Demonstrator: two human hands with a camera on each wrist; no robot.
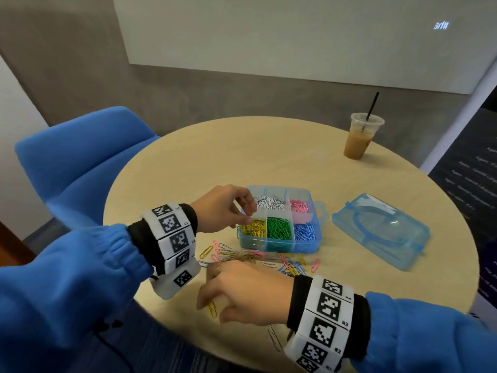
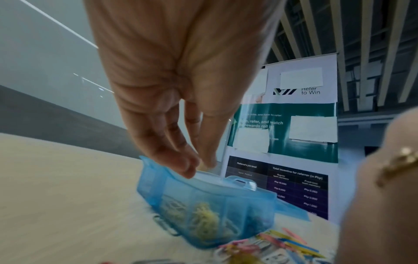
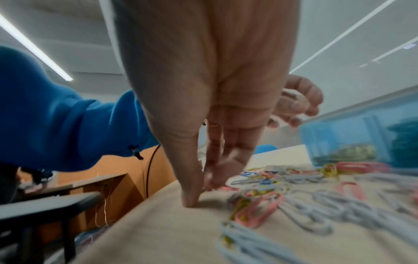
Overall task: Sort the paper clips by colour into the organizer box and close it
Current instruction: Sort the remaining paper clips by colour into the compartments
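- Blue translucent plastic forms the organizer box (image 1: 279,243), which sits open near the middle of the round wooden table (image 1: 188,162); its compartments hold white, pink, yellow, green and blue clips, each colour in its own cell
- its lid (image 1: 382,232) lies apart on the table, to the right of the box
- loose paper clips (image 1: 242,255) of mixed colours are scattered on the table just in front of the box, between it and the right hand
- the left hand (image 1: 223,208) hovers over the box's near-left corner, above the yellow compartment; its fingertips (image 2: 192,164) are drawn together in a pinch, and the right wrist view shows a pale clip (image 3: 291,94) among the fingers
- the right hand (image 1: 242,292) is low over the table near its front edge, thumb tip (image 3: 190,201) pressed onto the wood and fingers reaching down beside it; whether they have hold of a clip cannot be told, though a yellow clip (image 1: 212,309) lies just under them
- an iced drink (image 1: 360,138) with a straw stands at the far right of the table; a blue chair (image 1: 80,157) stands to the left
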